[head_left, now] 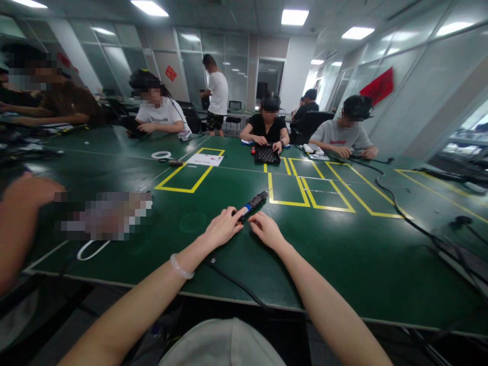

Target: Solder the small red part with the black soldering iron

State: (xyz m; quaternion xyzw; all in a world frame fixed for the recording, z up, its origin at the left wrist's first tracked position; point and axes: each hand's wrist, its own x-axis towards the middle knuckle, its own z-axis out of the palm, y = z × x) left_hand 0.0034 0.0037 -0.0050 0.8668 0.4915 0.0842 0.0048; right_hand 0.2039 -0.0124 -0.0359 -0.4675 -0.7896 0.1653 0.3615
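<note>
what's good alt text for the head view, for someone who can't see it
Seen first-person, a bare left grip lies on a dark, blue-banded tool on a green table, the right grip close beside it. Beyond yellow outlines marked on the table, people sit, one with a black tray.

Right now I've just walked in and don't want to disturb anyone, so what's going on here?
The camera wearer's left hand is on the near end of a slim black, blue and silver tool, over a green tabletop. Their right hand, loosely curled, is beside it. The tool's far end points toward a yellow rectangle outline. Across from them, a person in a black top handles a black rectangular tray.
</note>
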